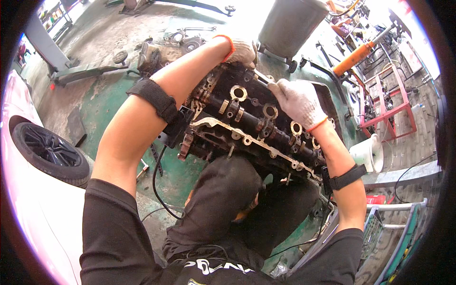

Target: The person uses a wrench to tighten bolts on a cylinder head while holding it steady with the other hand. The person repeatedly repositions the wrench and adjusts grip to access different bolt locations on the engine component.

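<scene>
A wrench (262, 76) with a shiny metal handle lies across the far side of an oily engine cylinder head (223, 133). My right hand (299, 102), in a white knit glove, is closed around the near end of its handle. At the wrench's other end, my left hand (243, 52), gloved with an orange cuff, has its fingers curled down over it. The wrench's working end is mostly hidden by that hand. Below the hands run a dark camshaft (221, 105) and several pale ring-shaped openings (238, 93).
My knees (223, 183) press close to the engine's near side. A grey drum (292, 26) on casters stands beyond it. At right are a red metal frame (387, 102) and a white bucket (368, 152). A pink car (33, 190) with a black wheel (50, 152) is at left.
</scene>
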The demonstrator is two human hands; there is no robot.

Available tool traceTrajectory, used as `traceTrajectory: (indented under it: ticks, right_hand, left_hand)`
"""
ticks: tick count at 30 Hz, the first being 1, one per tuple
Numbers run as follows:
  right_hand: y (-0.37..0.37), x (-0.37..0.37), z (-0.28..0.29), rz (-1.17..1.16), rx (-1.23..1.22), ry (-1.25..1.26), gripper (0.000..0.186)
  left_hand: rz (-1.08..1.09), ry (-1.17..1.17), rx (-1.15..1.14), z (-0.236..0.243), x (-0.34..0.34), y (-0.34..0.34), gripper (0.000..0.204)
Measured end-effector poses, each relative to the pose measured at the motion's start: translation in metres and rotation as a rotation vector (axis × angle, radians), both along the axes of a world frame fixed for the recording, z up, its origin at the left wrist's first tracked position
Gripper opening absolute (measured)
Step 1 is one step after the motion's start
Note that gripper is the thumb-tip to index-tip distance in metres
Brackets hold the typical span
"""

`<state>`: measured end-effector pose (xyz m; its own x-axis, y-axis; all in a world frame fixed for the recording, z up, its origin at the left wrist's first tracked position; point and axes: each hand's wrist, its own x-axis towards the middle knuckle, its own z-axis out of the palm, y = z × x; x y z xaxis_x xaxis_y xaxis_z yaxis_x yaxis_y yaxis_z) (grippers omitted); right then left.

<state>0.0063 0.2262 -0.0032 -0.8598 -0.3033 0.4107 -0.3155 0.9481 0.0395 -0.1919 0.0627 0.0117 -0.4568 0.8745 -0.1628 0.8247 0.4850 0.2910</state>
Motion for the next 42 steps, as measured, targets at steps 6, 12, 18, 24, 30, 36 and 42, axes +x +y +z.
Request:
traceTrajectory:
  ticks: [6,12,18,24,30,36,42]
  right_hand:
    - [0.023,-0.017,0.001,-0.021,-0.078,-0.115,0.041]
    - [0.039,-0.030,0.003,-0.053,-0.034,-0.180,0.051]
    - [0.055,-0.051,-0.006,-0.218,-0.006,-0.089,0.049]
    - [0.078,-0.097,-0.036,-0.332,0.248,0.111,0.058]
    - [0.072,-0.152,-0.025,-0.722,-0.113,-0.234,0.067]
    - [0.047,-0.200,0.002,-0.607,0.086,-0.348,0.057]
    - [0.022,-0.261,-0.010,-0.448,0.141,-0.336,0.040]
  left_hand:
    - [-0.080,0.080,-0.042,0.005,0.006,-0.001,0.040]
    - [-0.079,-0.038,-0.024,0.013,0.010,0.000,0.041]
    - [-0.066,-0.026,-0.059,0.019,0.012,0.001,0.037]
    - [0.062,0.039,-0.076,0.028,0.027,-0.006,0.032]
    - [0.081,-0.123,0.231,0.013,0.030,-0.015,0.035]
    - [0.079,-0.085,0.326,0.000,0.029,-0.015,0.031]
    - [0.058,0.112,0.498,-0.014,0.038,-0.020,0.025]
